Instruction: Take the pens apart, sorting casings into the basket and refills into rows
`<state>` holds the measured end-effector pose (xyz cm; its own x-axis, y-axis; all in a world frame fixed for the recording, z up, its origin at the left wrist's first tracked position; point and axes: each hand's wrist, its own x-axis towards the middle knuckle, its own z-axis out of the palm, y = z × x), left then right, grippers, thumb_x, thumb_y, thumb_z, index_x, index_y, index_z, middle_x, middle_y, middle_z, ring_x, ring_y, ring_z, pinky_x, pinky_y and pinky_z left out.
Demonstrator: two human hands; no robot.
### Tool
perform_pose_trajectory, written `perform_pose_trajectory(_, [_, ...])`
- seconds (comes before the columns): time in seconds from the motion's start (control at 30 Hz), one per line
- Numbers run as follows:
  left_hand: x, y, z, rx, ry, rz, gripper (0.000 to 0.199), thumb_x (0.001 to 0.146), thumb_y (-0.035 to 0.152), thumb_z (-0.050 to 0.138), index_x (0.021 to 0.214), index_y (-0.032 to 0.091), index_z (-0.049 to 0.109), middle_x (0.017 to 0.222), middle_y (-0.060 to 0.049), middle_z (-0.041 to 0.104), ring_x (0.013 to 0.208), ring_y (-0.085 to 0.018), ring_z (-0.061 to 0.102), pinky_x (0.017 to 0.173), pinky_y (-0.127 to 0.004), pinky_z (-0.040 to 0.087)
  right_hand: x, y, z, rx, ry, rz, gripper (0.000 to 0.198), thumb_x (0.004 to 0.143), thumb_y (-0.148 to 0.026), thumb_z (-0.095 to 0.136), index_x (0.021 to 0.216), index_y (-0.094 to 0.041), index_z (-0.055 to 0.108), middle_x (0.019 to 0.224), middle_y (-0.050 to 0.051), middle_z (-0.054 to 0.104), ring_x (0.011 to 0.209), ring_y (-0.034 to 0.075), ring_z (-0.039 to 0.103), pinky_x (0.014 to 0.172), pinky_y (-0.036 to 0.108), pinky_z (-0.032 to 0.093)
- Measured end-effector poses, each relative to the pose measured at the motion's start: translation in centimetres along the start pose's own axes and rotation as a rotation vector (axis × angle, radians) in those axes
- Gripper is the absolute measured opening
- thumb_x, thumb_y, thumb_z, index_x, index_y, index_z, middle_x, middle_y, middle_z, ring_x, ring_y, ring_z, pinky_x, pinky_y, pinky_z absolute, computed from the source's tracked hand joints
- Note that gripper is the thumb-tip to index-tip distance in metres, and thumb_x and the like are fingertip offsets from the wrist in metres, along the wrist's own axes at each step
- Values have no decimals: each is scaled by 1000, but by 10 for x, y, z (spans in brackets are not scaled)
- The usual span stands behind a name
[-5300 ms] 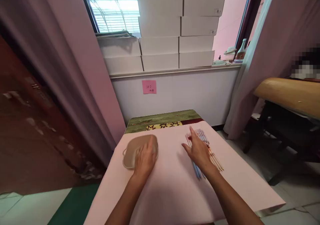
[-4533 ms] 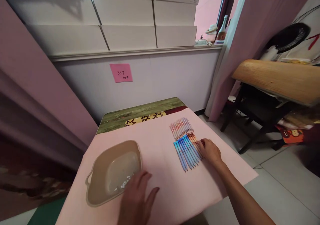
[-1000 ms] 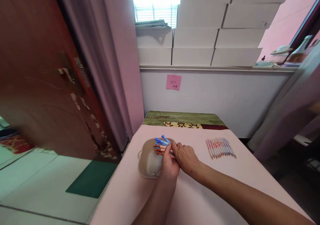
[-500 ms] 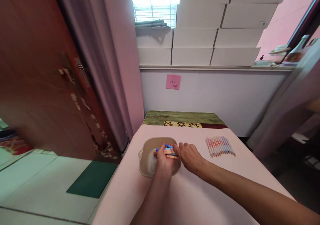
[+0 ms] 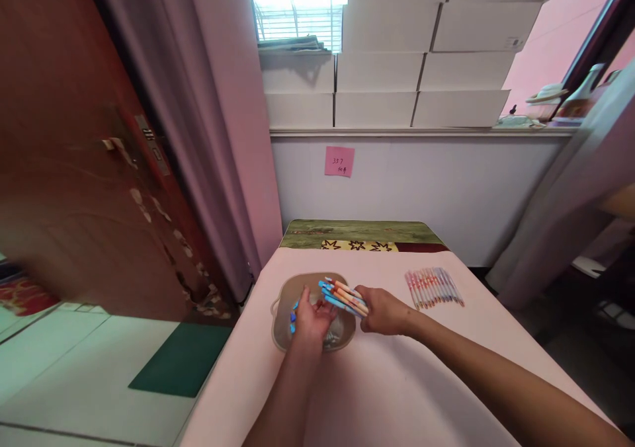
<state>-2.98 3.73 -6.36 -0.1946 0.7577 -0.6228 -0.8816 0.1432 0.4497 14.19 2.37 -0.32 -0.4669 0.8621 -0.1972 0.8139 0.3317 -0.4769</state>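
Pens (image 5: 342, 296) (bundled) in right grip (image 5: 384, 309)

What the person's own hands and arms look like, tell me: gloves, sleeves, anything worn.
The left hand and right hand are bare, without gloves. Neither forearm shows a sleeve, watch or bracelet up to the picture's edge. Rings are too small to tell.

Pink note (image 5: 339, 161) below white boxes (image 5: 380, 72).
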Motion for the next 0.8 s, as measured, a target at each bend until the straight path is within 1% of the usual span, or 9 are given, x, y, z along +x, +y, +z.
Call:
perform_pose_trajectory(0.1, [-13, -7, 1, 20, -68, -50, 32, 83, 47, 56, 83, 15, 59, 75, -8, 66, 68, -24, 66, 65, -39, 53, 2, 8, 9, 459, -188, -3, 28, 55, -11, 53, 82, -20, 49, 61, -7, 53, 49, 9, 48, 48, 20, 36])
perform_pose_trajectory(0.17, [-21, -14, 3, 40, -152, 1, 33, 81, 48, 59, 80, 15, 61, 74, -7, 66, 64, -21, 65, 64, -36, 53, 3, 11, 16, 743, -292, 16, 29, 50, -11, 52, 78, -21, 47, 58, -8, 50, 46, 8, 44, 44, 18, 35])
perform_pose_trajectory(0.2, [-23, -17, 4, 48, -184, 53, 29, 81, 44, 61, 78, 15, 61, 73, -6, 67, 62, -19, 64, 64, -33, 53, 3, 12, 19, 820, -322, 26, 30, 48, -11, 52, 76, -20, 47, 59, -8, 51, 46, 8, 44, 43, 18, 35])
perform_pose_trajectory(0.27, [-23, -24, 5, 55, -196, 162, 19, 81, 33, 64, 75, 16, 62, 71, -3, 67, 59, -15, 63, 62, -27, 51, 3, 11, 24, 899, -355, 49, 31, 47, -12, 53, 76, -20, 48, 60, -7, 54, 47, 8, 46, 42, 17, 34])
perform_pose_trajectory(0.33, [-18, -26, 4, 50, -143, 217, 14, 82, 26, 63, 72, 17, 61, 69, -2, 66, 57, -13, 62, 60, -24, 50, 2, 8, 26, 926, -363, 68, 30, 47, -12, 53, 75, -20, 49, 59, -7, 54, 47, 8, 46, 41, 17, 33])
perform_pose_trajectory(0.53, [5, -8, -3, 39, -22, 219, 24, 90, 23, 51, 67, 19, 57, 53, 3, 59, 46, -12, 58, 57, -23, 50, -7, -2, 26, 985, -357, 82, 30, 45, -11, 54, 74, -19, 51, 55, -7, 53, 44, 8, 46, 38, 17, 31])
perform_pose_trajectory(0.6, [3, -3, -4, 57, -40, 180, 21, 87, 27, 55, 68, 17, 59, 54, 1, 61, 46, -14, 59, 59, -26, 51, -8, -2, 28, 1062, -377, 60, 29, 46, -11, 55, 74, -18, 53, 58, -6, 55, 45, 8, 47, 40, 17, 33])
perform_pose_trajectory(0.73, [-16, -4, -2, 101, -205, 51, 33, 84, 40, 57, 71, 10, 64, 62, -8, 67, 53, -21, 64, 64, -35, 53, -2, 5, 35, 1205, -474, 51, 27, 48, -12, 56, 75, -16, 57, 65, -2, 59, 50, 9, 52, 41, 17, 35])
perform_pose_trajectory(0.8, [-24, -8, 0, 90, -256, 44, 33, 83, 40, 57, 72, 10, 65, 65, -8, 68, 57, -21, 66, 67, -34, 53, 0, 7, 40, 1251, -501, 66, 28, 48, -13, 56, 76, -15, 58, 67, -1, 59, 51, 9, 53, 41, 17, 34])
